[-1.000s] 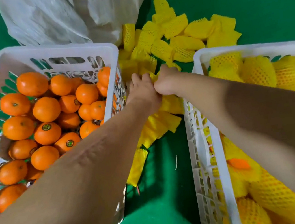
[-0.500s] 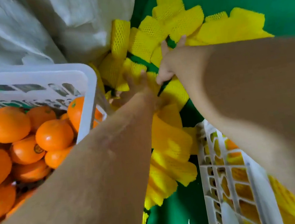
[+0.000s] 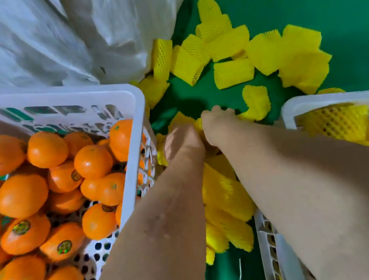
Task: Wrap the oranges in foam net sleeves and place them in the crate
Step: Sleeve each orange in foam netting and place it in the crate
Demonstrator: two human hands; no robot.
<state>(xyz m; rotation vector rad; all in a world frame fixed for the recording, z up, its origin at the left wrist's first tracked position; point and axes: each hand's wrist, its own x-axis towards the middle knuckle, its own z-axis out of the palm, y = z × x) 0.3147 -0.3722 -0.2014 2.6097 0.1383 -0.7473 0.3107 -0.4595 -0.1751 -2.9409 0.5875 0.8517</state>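
**Picking a sleeve from the pile**

Your left hand (image 3: 184,139) and right hand (image 3: 216,126) meet over the yellow foam sleeves (image 3: 224,196), knuckles up; fingers hidden, so I cannot tell what they grip. Bare oranges (image 3: 20,196) wait in the crate left of your fingers (image 3: 137,113); the wrapped ones' crate (image 3: 297,106) sits right. Next, by my reading: free one sleeve, then reach left for an orange.
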